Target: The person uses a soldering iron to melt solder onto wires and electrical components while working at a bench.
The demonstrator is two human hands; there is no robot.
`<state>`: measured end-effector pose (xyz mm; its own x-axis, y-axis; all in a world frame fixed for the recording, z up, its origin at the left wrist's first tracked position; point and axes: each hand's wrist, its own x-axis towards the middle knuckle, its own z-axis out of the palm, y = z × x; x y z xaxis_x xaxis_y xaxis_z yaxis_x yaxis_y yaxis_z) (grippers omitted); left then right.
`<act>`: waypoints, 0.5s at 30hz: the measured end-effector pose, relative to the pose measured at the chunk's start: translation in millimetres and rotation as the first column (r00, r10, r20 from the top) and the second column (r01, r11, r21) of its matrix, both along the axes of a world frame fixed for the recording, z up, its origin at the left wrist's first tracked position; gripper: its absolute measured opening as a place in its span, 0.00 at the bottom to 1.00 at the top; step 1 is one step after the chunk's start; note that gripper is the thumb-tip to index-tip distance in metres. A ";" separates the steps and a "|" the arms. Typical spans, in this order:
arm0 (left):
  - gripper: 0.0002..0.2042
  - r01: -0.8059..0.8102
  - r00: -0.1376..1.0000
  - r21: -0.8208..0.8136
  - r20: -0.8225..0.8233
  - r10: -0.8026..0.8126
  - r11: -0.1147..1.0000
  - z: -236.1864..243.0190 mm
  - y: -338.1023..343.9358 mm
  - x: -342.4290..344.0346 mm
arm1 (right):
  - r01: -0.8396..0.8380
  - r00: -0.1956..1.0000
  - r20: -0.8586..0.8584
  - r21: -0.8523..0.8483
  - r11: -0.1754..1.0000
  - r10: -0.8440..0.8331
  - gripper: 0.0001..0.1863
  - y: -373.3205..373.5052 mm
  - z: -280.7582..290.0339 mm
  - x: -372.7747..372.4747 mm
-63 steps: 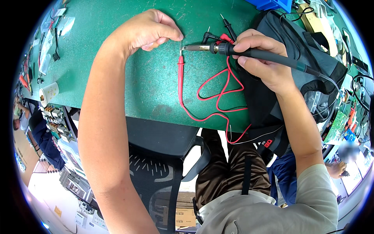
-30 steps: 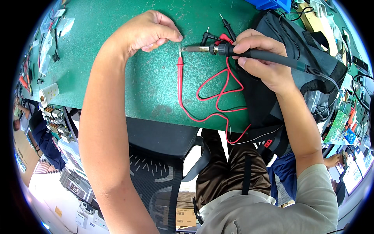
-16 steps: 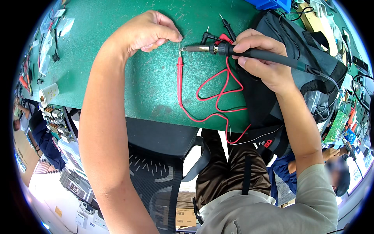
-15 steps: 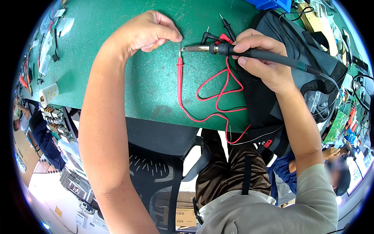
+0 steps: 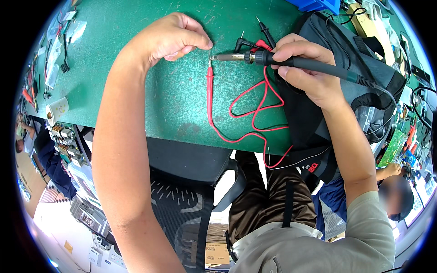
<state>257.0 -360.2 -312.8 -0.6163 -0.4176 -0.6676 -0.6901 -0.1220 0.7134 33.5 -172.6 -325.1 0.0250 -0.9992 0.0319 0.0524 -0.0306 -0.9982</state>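
My right hand [image 5: 309,68] grips a soldering iron [image 5: 309,63] by its black handle, pen-fashion. The iron's tip points left and meets, or nearly meets, the metal tip of a red test probe [image 5: 210,91] lying on the green bench mat. Just above that tip, my left hand [image 5: 180,38] is closed in a pinch. A thin metallic line runs from its fingertips toward the probe tip; whether it is a separate wire or the probe's own needle is too small to tell. The probe's red lead [image 5: 246,134] loops across the mat and over its front edge.
A black test probe [image 5: 265,31] and angled plugs [image 5: 243,43] lie beyond the iron. On the right sits a dark grey bag [image 5: 337,113]; a blue bin [image 5: 318,4] stands behind. A white roll [image 5: 57,110] is at left. A black chair [image 5: 186,159] and another person [image 5: 395,198] are nearby.
Both my hands, the soldering iron and the red probe hold practically the same place. At the lower right the other person's head and hands have shifted slightly.
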 end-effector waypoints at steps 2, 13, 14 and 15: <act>0.08 -0.001 1.000 0.001 0.001 0.001 1.000 0.5 0.3 -0.6 | 0.009 1.000 0.002 0.003 1.000 -0.009 0.09 0.2 -0.1 -0.2; 0.08 -0.003 1.000 0.002 -0.004 0.003 1.000 -0.2 -0.3 0.8 | -0.024 0.999 -0.025 0.035 0.999 0.025 0.11 0.4 3.4 -1.6; 0.08 -0.004 1.000 0.006 -0.005 0.004 1.000 -0.1 -0.2 1.0 | -0.025 0.999 -0.031 0.023 0.999 0.025 0.11 0.2 3.2 -1.2; 0.08 -0.003 1.000 0.003 -0.006 0.003 1.000 -0.3 -0.3 0.3 | -0.023 0.999 -0.038 0.012 1.000 0.024 0.11 0.1 2.5 -1.2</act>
<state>257.3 -360.5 -313.1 -0.6194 -0.4170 -0.6652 -0.6853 -0.1262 0.7172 32.3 -172.5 -322.6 0.0495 -0.9986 0.0192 0.0149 -0.0185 -0.9997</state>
